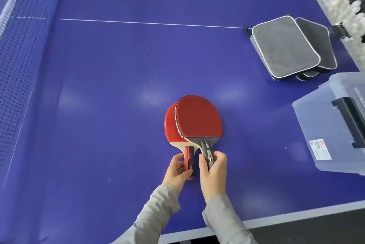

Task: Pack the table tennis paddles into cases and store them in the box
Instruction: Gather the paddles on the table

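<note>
Two red table tennis paddles lie overlapped near the front of the blue table. The upper paddle (199, 117) has a black and white handle, and my right hand (213, 172) grips that handle. The lower paddle (169, 123) sticks out to the left; my left hand (177, 170) is closed on its red and black handle. Two grey zip cases, the front case (284, 46) partly over the rear case (318, 40), lie at the back right. A clear plastic box (324, 125) with a black latch stands at the right edge.
The net (21, 50) runs along the left side. Many white balls (333, 1) lie in a row beyond the table's far right edge. The table's white front edge (276, 222) lies close below my sleeves.
</note>
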